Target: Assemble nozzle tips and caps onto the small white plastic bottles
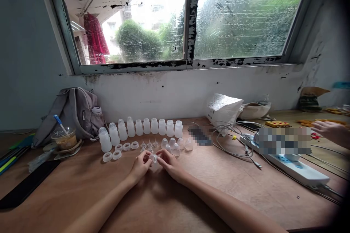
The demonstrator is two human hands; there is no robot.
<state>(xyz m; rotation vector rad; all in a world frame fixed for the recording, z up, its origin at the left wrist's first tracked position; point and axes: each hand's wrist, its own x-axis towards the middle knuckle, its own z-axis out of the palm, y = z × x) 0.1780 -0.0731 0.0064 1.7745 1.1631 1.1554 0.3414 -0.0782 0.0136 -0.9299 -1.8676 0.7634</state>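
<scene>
Between my two hands, above the wooden table, is a small translucent baby-bottle collar ring; its exact shape is partly covered by fingers. My left hand pinches the collar ring from the left. Fingers of my right hand close on its other side. Just beyond are several clear silicone nipples and, to their right, several clear domed caps. Several white collar rings lie to the left. Behind them stands a row of frosted baby bottles; the leftmost ones have tops on, while the others are uncapped.
At left are a grey backpack, an iced drink cup with a straw and a black flat slab. A white power strip, coiled cables and a silvery bag lie at right. Another person's hand shows far right.
</scene>
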